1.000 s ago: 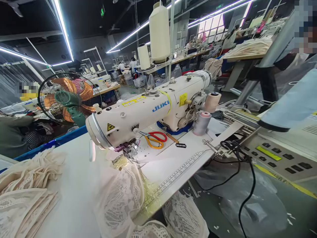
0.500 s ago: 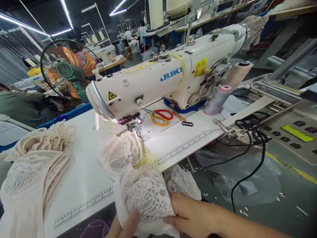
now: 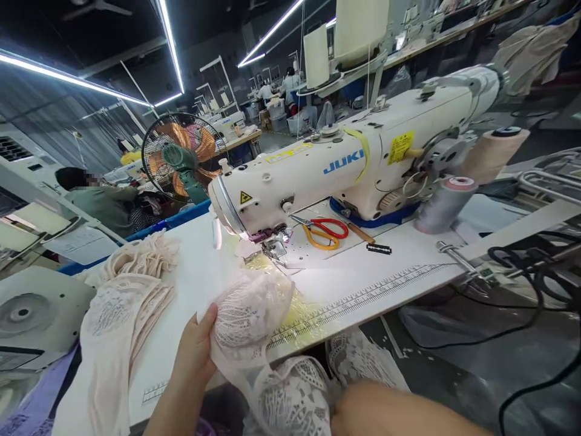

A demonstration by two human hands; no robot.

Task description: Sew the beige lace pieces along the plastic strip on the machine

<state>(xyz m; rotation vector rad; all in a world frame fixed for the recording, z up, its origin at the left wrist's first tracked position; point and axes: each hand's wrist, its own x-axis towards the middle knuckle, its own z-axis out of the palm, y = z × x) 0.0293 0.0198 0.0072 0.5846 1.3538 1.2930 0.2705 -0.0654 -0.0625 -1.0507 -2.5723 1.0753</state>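
Observation:
My left hand (image 3: 200, 345) grips the left edge of a pale pink lace bra (image 3: 247, 312), thumb on top and the other fingers behind. One lace cup lies at the table's front edge, just short of the sewing machine's presser foot (image 3: 275, 251). The second cup hangs lower, below the edge. My right hand (image 3: 358, 409) is at the bottom, smeared by motion, close to that lower cup; its fingers are hidden. Another lace piece (image 3: 363, 357) hangs beyond it, under the table edge.
A white JUKI sewing machine (image 3: 345, 163) stands across the table. Scissors (image 3: 324, 231), a razor blade (image 3: 379, 249) and thread cones (image 3: 447, 204) lie or stand to its right. Stacked lace pieces (image 3: 113, 321) hang over the left side. Behind are a fan (image 3: 181, 158) and a seated person (image 3: 97, 200).
My left hand has moved up and left, bringing one cup onto the table's front edge. My right hand has dropped lower and blurred. The view has shifted left.

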